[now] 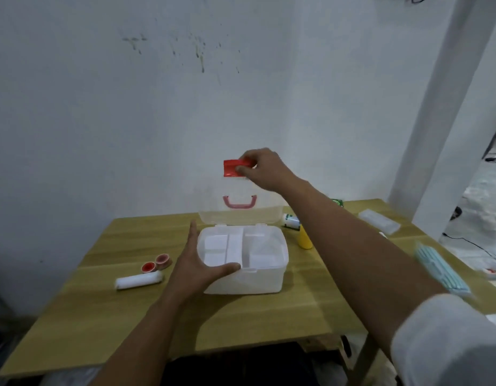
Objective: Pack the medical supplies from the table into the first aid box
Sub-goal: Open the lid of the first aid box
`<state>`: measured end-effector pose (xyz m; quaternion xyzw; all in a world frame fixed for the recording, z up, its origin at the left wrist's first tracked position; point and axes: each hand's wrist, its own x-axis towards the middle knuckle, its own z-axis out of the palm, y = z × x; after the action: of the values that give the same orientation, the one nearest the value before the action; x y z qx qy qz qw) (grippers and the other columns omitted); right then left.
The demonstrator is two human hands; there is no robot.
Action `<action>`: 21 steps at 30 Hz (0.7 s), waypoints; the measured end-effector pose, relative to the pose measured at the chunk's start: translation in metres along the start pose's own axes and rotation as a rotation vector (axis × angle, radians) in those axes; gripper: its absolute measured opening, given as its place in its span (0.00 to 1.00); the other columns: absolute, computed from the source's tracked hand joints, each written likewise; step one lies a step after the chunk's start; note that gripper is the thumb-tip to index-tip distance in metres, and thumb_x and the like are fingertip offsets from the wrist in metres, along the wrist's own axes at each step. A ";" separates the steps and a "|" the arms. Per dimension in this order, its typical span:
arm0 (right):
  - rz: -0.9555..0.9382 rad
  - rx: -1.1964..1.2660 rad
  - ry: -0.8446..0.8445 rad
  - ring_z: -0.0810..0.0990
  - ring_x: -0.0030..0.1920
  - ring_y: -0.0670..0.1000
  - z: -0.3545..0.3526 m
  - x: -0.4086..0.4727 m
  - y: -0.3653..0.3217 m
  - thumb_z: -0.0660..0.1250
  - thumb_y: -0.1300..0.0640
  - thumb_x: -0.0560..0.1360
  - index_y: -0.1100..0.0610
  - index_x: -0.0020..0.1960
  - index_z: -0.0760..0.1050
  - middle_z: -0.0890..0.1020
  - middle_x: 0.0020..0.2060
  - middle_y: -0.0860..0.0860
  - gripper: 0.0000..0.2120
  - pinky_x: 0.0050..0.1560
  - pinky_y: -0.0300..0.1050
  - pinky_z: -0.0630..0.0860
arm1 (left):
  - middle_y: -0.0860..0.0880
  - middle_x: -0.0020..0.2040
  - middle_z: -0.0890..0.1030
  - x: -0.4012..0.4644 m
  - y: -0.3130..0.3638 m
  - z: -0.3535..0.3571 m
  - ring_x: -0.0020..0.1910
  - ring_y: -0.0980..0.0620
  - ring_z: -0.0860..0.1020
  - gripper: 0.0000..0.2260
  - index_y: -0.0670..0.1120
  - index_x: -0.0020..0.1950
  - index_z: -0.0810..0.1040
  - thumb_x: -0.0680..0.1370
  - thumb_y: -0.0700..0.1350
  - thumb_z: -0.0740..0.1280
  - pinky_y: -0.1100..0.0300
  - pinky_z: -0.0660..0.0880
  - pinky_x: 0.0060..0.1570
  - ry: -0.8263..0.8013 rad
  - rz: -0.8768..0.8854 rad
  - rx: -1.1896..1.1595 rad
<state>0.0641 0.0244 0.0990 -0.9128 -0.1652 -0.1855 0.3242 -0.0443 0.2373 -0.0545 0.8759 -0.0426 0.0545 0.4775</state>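
Observation:
A translucent white first aid box (258,277) stands open mid-table, with a divided white tray inside. Its clear lid (241,215) is raised upright, showing a pink handle (239,202). My right hand (265,169) pinches the red latch (232,168) at the lid's top edge. My left hand (198,263) rests against the box's left front corner, thumb on the rim. Left of the box lie a white bandage roll (138,281) and two red-cored tape rolls (156,263). Right of it stand a yellow bottle (305,238) and a small white bottle (291,220).
The wooden table (241,316) stands against a white wall. Blue face masks (442,268) lie at the right edge. A clear packet (379,220) and a green box (336,202) sit at the back right. A white pillar rises on the right.

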 end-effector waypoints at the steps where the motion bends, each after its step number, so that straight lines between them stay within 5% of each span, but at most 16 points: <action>1: 0.073 -0.065 0.060 0.82 0.53 0.55 0.008 0.010 0.007 0.70 0.47 0.77 0.55 0.59 0.81 0.84 0.52 0.53 0.15 0.56 0.55 0.79 | 0.52 0.82 0.58 0.003 0.001 0.001 0.77 0.45 0.64 0.67 0.61 0.82 0.38 0.56 0.70 0.79 0.43 0.69 0.70 -0.012 -0.019 0.008; 5: 0.353 -0.210 0.059 0.74 0.66 0.60 0.046 0.019 0.038 0.61 0.30 0.76 0.51 0.72 0.67 0.75 0.65 0.56 0.34 0.63 0.61 0.73 | 0.53 0.82 0.60 0.004 0.001 0.008 0.76 0.45 0.64 0.67 0.58 0.83 0.39 0.56 0.68 0.79 0.44 0.69 0.69 0.013 -0.046 -0.029; 9: 0.377 -0.117 -0.116 0.66 0.72 0.63 0.071 0.020 0.056 0.62 0.26 0.72 0.52 0.77 0.62 0.69 0.71 0.59 0.43 0.67 0.62 0.70 | 0.53 0.82 0.59 0.002 0.001 0.012 0.76 0.46 0.64 0.67 0.58 0.83 0.40 0.56 0.68 0.79 0.44 0.69 0.69 0.055 -0.053 -0.032; 15: 0.363 0.042 -0.181 0.68 0.76 0.57 0.054 0.010 0.064 0.65 0.35 0.78 0.61 0.78 0.64 0.68 0.77 0.57 0.39 0.74 0.51 0.65 | 0.52 0.83 0.57 0.007 0.000 0.012 0.78 0.44 0.63 0.68 0.57 0.83 0.40 0.54 0.72 0.77 0.42 0.67 0.70 0.061 -0.079 0.008; 21: 0.278 -0.016 -0.068 0.79 0.64 0.52 -0.007 -0.032 0.071 0.70 0.44 0.77 0.56 0.70 0.75 0.81 0.64 0.53 0.26 0.63 0.44 0.72 | 0.50 0.83 0.58 0.008 0.007 0.009 0.78 0.41 0.63 0.68 0.56 0.83 0.39 0.54 0.71 0.77 0.39 0.67 0.71 0.039 -0.104 0.046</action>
<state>0.0639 -0.0379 0.0523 -0.9351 -0.0463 -0.1092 0.3340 -0.0370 0.2254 -0.0522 0.8863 0.0134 0.0475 0.4604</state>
